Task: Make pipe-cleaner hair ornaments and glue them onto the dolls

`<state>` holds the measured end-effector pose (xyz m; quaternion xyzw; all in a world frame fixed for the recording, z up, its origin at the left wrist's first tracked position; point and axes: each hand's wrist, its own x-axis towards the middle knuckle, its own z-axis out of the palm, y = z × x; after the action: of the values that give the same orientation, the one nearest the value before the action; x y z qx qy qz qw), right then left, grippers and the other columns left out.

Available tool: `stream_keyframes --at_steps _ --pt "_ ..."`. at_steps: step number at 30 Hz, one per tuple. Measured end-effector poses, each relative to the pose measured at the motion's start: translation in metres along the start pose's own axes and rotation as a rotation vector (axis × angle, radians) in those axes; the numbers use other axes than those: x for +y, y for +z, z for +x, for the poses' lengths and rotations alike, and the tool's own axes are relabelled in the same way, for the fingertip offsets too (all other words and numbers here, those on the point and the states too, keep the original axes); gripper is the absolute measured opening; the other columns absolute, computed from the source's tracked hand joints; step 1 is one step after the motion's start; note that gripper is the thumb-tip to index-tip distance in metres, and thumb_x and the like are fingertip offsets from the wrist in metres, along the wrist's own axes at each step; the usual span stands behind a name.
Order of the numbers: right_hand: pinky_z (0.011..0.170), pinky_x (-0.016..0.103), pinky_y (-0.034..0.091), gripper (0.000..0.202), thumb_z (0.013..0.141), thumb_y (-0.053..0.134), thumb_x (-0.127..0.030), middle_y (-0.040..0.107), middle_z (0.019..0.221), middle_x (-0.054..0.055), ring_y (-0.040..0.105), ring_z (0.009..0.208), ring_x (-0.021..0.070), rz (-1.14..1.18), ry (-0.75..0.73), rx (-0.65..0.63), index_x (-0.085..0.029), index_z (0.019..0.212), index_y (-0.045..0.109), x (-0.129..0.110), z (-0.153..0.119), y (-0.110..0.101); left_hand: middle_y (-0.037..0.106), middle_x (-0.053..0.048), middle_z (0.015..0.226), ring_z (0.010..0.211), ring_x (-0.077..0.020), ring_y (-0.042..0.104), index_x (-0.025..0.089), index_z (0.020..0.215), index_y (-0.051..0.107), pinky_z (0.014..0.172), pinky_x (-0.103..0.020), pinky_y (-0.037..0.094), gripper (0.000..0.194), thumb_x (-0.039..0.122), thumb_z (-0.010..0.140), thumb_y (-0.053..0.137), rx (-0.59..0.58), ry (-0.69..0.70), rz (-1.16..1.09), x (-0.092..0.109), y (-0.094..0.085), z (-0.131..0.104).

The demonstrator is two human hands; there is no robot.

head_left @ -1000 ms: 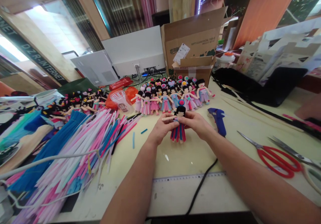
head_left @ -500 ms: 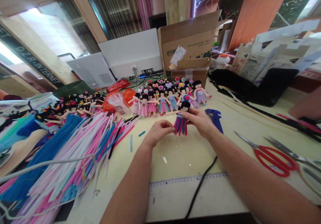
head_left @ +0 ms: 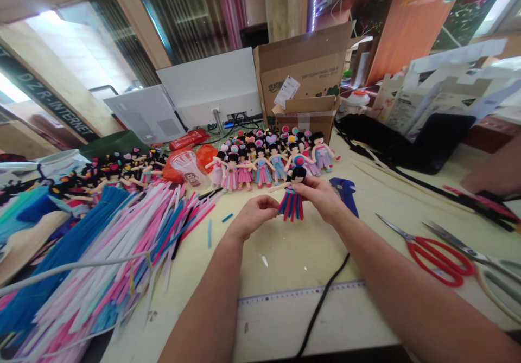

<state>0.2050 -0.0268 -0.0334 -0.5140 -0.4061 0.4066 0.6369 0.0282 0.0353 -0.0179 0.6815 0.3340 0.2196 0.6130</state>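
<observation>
A small doll (head_left: 291, 204) made of fuzzy pipe cleaners is upright above the table, with black hair, a round blue-and-red hair ornament and a striped blue and magenta skirt. My right hand (head_left: 324, 199) holds it by the upper body, thumb in front, from the right side. The fingers of my left hand (head_left: 256, 215) are pinched together at the left edge of the skirt; the exact contact is too small to make out. Two short blue pipe cleaner pieces (head_left: 210, 234) lie left of my left hand.
Several finished dolls (head_left: 262, 167) stand behind, before a cardboard box (head_left: 305, 64). Pipe cleaner bundles (head_left: 109, 243) cover the left side. Blue pliers or a similar tool (head_left: 345, 193), red-handled scissors (head_left: 439, 260) and pale-handled scissors (head_left: 494, 276) lie right. A black cord (head_left: 323, 303) crosses the ruler strip (head_left: 280, 296).
The view has shifted slightly. The doll's skirt has turned and fans out a little more between my hands; both hands keep nearly the same grip.
</observation>
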Motion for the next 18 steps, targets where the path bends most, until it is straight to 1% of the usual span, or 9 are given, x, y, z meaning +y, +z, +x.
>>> stream_keyframes --at_steps 4,8,10,12,14,18 --pt "0.071 0.033 0.047 0.026 0.064 0.072 -0.036 0.070 0.077 0.003 0.062 0.069 0.0171 0.019 -0.004 0.008 -0.017 0.082 0.070 0.000 0.001 -0.001 0.062 0.000 0.067 0.064 -0.0109 0.053 0.015 0.069 0.065 0.068 -0.026 0.040 0.009 0.016 0.060 0.066 0.006 0.003 0.026 0.002 -0.005 -0.002" --pt "0.070 0.033 0.048 0.028 0.064 0.073 -0.037 0.070 0.078 0.003 0.062 0.068 0.0164 0.077 0.045 0.026 -0.017 0.082 0.070 -0.002 0.001 -0.002 0.062 -0.001 0.065 0.059 -0.0106 0.051 0.015 0.074 0.067 0.062 -0.026 0.038 0.013 0.025 0.066 0.067 -0.015 0.006 -0.007 0.001 -0.007 -0.001" --pt "0.070 0.032 0.048 0.028 0.063 0.074 -0.038 0.070 0.078 0.003 0.062 0.068 0.0159 0.097 0.064 0.036 -0.017 0.082 0.070 -0.002 0.001 -0.002 0.063 -0.001 0.064 0.058 -0.0107 0.052 0.015 0.074 0.066 0.061 -0.026 0.038 0.016 0.029 0.067 0.067 -0.030 0.001 -0.030 -0.001 -0.006 0.000" --pt "0.070 0.032 0.048 0.028 0.063 0.074 -0.038 0.070 0.078 0.003 0.062 0.068 0.0159 0.093 0.068 0.037 -0.018 0.082 0.070 -0.003 0.001 -0.002 0.062 -0.001 0.063 0.058 -0.0107 0.052 0.015 0.071 0.065 0.062 -0.026 0.039 0.018 0.031 0.065 0.071 -0.034 0.004 -0.038 -0.003 -0.004 0.001" --pt "0.071 0.033 0.048 0.028 0.063 0.073 -0.039 0.070 0.078 0.003 0.062 0.069 0.0165 0.084 0.069 0.039 -0.018 0.082 0.070 -0.003 0.000 -0.001 0.062 -0.001 0.062 0.058 -0.0110 0.052 0.015 0.067 0.064 0.063 -0.027 0.040 0.020 0.031 0.062 0.073 -0.021 0.006 -0.013 -0.004 -0.001 0.002" --pt "0.071 0.034 0.048 0.028 0.062 0.074 -0.039 0.069 0.076 0.002 0.062 0.067 0.0163 0.088 0.078 0.035 -0.018 0.079 0.069 -0.003 -0.001 0.002 0.065 -0.002 0.066 0.063 -0.0129 0.054 0.015 0.069 0.067 0.066 -0.028 0.040 0.019 0.030 0.060 0.074 0.024 -0.026 0.039 -0.004 0.003 0.002"
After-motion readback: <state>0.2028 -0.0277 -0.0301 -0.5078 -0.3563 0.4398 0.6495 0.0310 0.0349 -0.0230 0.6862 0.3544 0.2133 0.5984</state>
